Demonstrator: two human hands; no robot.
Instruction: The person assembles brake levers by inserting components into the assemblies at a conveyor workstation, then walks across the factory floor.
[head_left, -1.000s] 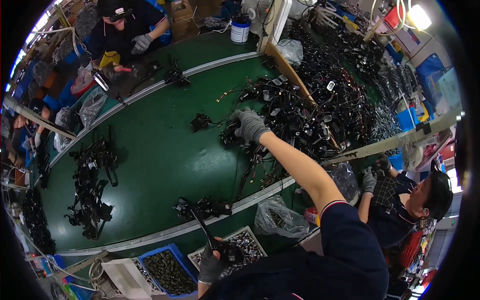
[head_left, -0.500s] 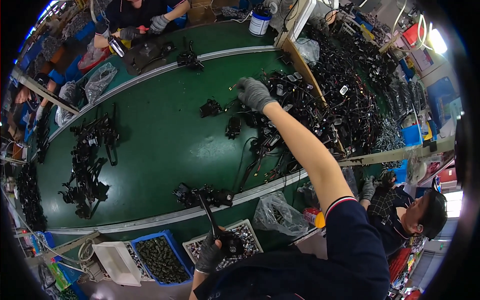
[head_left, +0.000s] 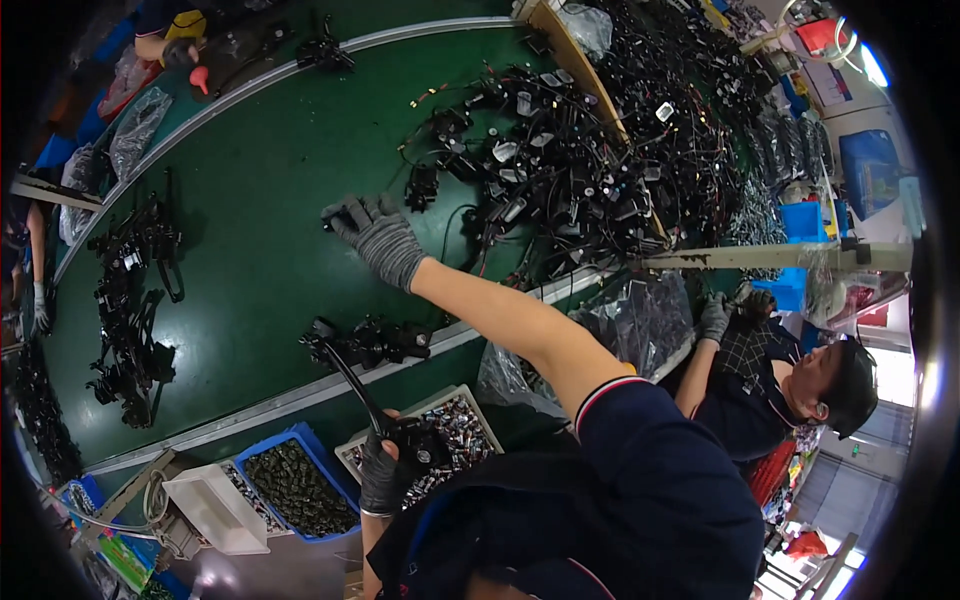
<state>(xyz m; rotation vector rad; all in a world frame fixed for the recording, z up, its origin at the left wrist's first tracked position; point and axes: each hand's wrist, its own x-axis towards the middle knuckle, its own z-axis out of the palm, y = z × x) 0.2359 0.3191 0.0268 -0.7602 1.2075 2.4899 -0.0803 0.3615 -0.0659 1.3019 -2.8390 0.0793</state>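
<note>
Left grip: closed around the thick end of the black lever.
Lever position: close to my body, on the near side of the bench.
Long axis: runs from my left grip away and to the left, its slim end overlapping the cluster of black parts at the bench edge; contact there I cannot confirm.
Nearer hand: the left, on the lever; my right grip is well apart, beyond that cluster.
Right grip: back of the glove uppermost, over the bench; a dark bit shows at the fingertips, and I cannot tell whether anything is held.
Lever finish: black, long, slender, slightly curved, light catching its length.
Thick end: a bulky black housing, seen against the tray of metal pieces.
</note>
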